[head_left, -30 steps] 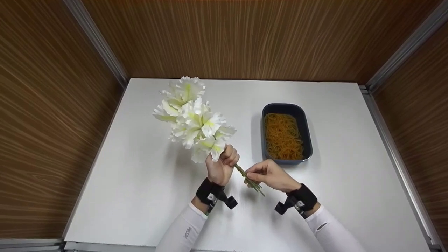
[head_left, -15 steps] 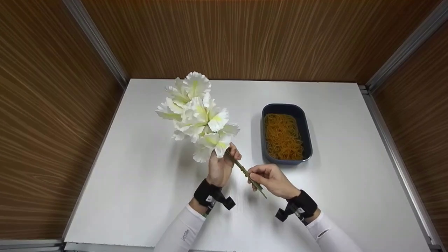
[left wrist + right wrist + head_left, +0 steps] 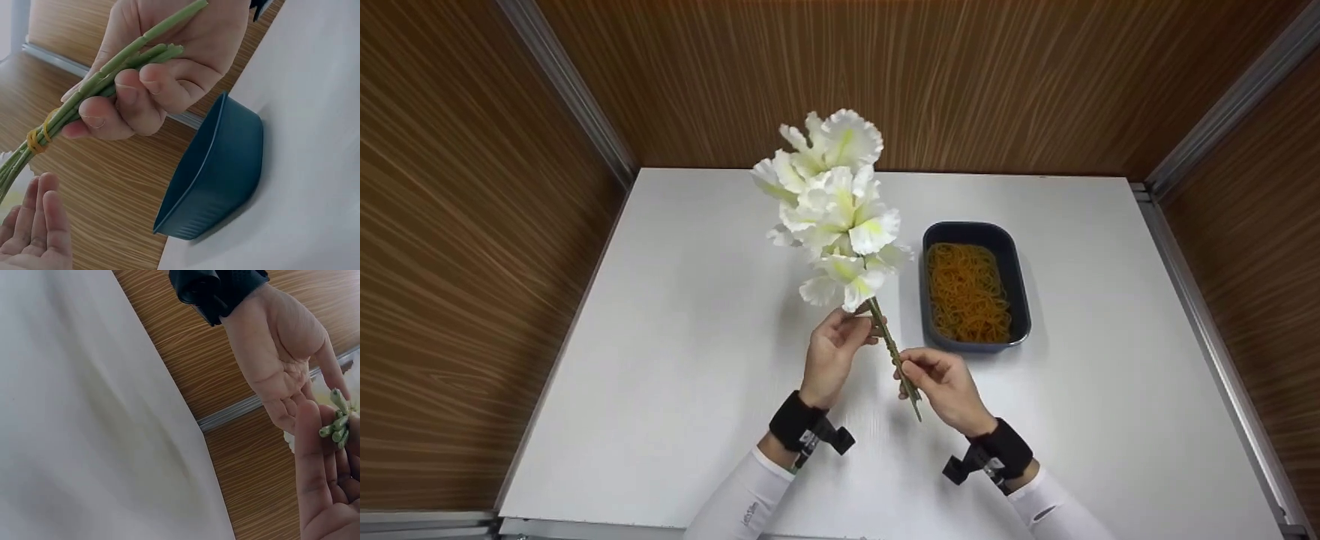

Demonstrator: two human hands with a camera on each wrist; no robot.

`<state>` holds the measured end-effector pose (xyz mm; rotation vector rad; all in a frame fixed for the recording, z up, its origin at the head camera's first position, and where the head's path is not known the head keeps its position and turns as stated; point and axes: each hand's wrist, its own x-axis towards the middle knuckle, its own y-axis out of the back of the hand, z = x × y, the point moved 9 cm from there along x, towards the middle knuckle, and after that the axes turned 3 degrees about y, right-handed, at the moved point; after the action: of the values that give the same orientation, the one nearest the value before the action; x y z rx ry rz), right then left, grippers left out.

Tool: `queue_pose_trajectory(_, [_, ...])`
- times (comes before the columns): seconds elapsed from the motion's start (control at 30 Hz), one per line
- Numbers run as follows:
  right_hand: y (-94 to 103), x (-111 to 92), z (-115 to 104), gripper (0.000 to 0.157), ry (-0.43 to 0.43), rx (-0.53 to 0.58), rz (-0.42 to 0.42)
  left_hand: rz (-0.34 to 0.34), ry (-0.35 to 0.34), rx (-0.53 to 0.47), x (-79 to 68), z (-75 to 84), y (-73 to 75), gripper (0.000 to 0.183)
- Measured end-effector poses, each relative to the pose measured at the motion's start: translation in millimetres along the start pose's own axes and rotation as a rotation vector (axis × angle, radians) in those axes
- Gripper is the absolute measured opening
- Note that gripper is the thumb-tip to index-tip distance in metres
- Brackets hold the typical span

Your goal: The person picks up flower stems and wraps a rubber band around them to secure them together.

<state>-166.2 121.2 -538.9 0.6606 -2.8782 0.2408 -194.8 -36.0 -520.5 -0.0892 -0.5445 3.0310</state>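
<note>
A bunch of white flowers (image 3: 840, 202) with yellow-green centres stands tilted above the table in the head view. My right hand (image 3: 952, 386) holds its green stems (image 3: 107, 76) low down, fingers curled round them. Yellow rubber bands (image 3: 39, 136) circle the stems in the left wrist view, further up than the right fingers. Just under the blossoms, my left hand (image 3: 834, 356) lies beside the stems with its fingers fairly straight and some fingertips behind them. Whether those fingertips touch the stems is unclear. Cut stem ends (image 3: 339, 424) point toward the right wrist camera.
A dark blue container (image 3: 1020, 300) holding a tangle of orange rubber bands (image 3: 967, 292) stands on the white table (image 3: 1110, 315), right of the flowers. Wood-grain panels (image 3: 930, 82) enclose the back and sides.
The flowers have swung up and to the right, now more upright. My left hand has loosened from its grip on the upper stems, and its fingers have straightened. The right hand keeps holding the lower stems.
</note>
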Motion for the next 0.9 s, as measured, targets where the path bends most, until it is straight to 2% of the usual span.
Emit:
queue_pose_trajectory(0.17, [-3.2, -4.4, 9.2, 0.024, 0.010, -0.024, 0.107, 0.072, -0.018, 0.095, 2.6, -1.0, 3.5, 0.031])
queue_pose_trajectory(0.33, [-6.2, -7.3, 12.3, 0.021, 0.020, -0.080, 0.162, 0.104, -0.045, 0.187, 4.1, -0.5, 5.4, 0.034])
queue_pose_trajectory(0.43, [-5.2, -8.0, 12.1, 0.020, 0.005, -0.129, 0.177, 0.086, -0.033, 0.182, 5.4, -0.2, 4.3, 0.035])
queue_pose_trajectory(0.67, [4.7, -6.2, 4.2, 0.020, -0.019, -0.209, 0.190, 0.038, 0.049, 0.115, 9.4, 1.9, 3.5, 0.036])
queue_pose_trajectory(0.9, [36.3, -3.5, -22.1, 0.017, 0.036, -0.401, 0.260, 0.028, 0.074, 0.112, 16.2, 13.0, 14.5, 0.036])
